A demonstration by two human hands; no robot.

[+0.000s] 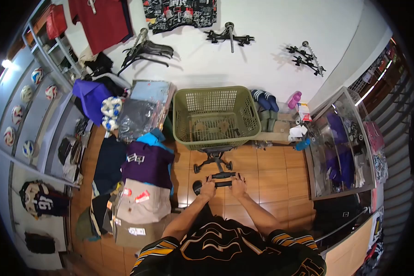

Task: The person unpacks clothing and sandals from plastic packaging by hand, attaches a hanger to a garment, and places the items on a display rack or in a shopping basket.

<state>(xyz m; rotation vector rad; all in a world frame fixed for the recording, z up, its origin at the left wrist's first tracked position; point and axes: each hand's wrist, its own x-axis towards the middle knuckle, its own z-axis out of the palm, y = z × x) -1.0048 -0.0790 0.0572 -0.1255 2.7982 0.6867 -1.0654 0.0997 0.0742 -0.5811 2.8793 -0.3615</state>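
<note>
Two black bars make up the handle [223, 175], low in front of the basket [216, 143]. The left hand [208, 187] curls around its left end, the right hand [238, 186] around its right; most of the fingertips are hidden. Beyond the handle, a black frame [214, 158] shows two wheels and runs up to the basket's near side; whether they join, I cannot tell. A dark, rounded thing beside the left hand is hard to make out.

One green basket is in view, its underside hidden. To its right sit two striped slides [265, 100] and one pink shoe [294, 99]. To its left, overlapping clothes [147, 163] defy counting; beyond them are at least two wrapped balls [111, 106]. Three hanger racks [229, 34] stick out from the wall, and a red shirt [99, 23] is cut off above. Six balls line the left shelves; glare blurs the glass case [340, 142] at right.
</note>
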